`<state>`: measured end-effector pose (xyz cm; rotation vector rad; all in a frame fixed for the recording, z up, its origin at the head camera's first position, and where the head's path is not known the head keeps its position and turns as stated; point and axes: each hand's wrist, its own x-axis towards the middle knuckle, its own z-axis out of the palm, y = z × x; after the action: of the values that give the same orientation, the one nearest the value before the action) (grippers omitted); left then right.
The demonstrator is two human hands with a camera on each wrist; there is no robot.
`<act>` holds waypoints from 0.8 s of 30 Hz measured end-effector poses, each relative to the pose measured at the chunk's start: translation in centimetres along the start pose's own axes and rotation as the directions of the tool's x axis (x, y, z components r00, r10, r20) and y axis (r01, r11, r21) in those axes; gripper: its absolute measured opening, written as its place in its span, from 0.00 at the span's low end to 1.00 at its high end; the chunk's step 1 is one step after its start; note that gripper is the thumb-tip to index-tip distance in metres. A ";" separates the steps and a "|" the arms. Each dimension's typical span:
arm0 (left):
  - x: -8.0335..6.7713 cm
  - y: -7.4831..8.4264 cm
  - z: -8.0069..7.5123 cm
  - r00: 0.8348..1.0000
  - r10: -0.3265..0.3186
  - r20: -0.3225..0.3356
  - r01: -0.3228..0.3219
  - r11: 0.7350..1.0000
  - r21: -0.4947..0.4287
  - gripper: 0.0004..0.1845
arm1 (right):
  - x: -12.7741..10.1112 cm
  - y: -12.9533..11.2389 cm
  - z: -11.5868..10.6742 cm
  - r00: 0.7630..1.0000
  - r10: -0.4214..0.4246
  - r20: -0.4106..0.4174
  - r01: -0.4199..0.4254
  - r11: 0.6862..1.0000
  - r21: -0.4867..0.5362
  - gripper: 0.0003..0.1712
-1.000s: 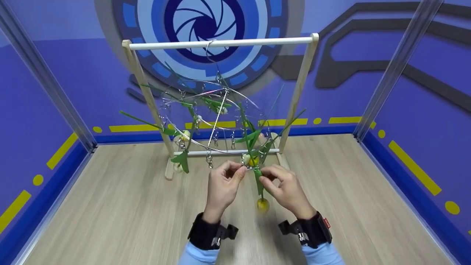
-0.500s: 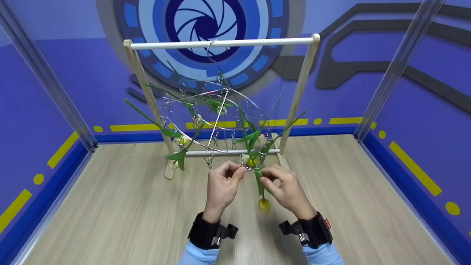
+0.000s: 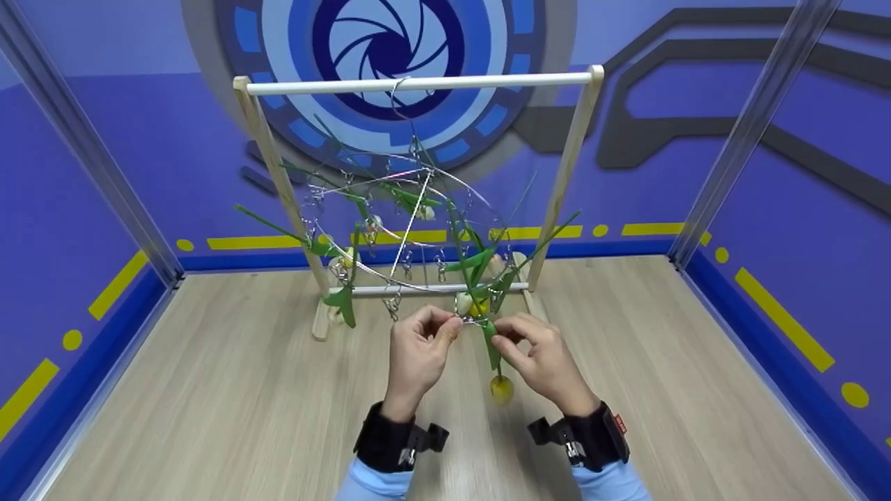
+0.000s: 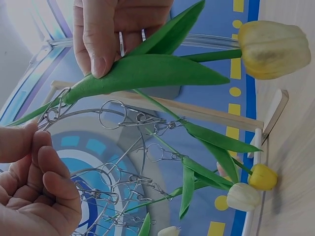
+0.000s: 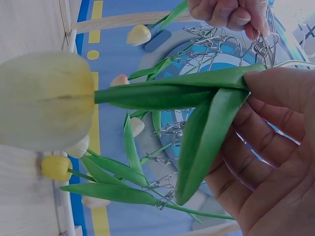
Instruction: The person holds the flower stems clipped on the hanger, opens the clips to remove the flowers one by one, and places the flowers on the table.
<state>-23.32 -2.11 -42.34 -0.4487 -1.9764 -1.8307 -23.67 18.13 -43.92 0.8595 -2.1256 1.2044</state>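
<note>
My left hand (image 3: 420, 351) pinches a wire clip (image 4: 55, 107) on the near edge of a round metal clip hanger (image 3: 418, 209). My right hand (image 3: 539, 355) pinches an artificial tulip (image 5: 44, 101) by its green leaves, close below that clip, with the thumb on the leaf. This pale yellow tulip hangs head down, its stem running up through the clip in the left wrist view. Just behind the hands hang a yellow tulip (image 4: 263, 177) and a white tulip (image 4: 243, 196), both upside down from other clips. The fingertips of both hands are close together at the hanger's edge.
A wooden rack (image 3: 569, 160) with a white top bar (image 3: 487, 81) carries the hanger by its hook. More tulips hang on the left side, stems sticking outward. Bare clips (image 3: 392, 304) dangle between them. Patterned blue walls (image 3: 821, 188) enclose the wooden tabletop (image 3: 230, 390).
Both hands stay nearly in place, the left shifting very slightly left. The held tulip's head has swung a little right, and the tulips hanging on the left sway.
</note>
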 end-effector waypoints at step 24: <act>0.2 -0.4 -0.3 1.000 -0.001 -0.014 0.002 0.999 0.041 0.06 | -0.1 0.1 -0.5 1.000 0.013 -0.016 -0.014 1.000 -0.015 0.09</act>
<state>-23.70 -2.48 -42.56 -0.4211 -2.0021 -1.7858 -23.61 18.60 -43.81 0.8273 -2.1283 1.1962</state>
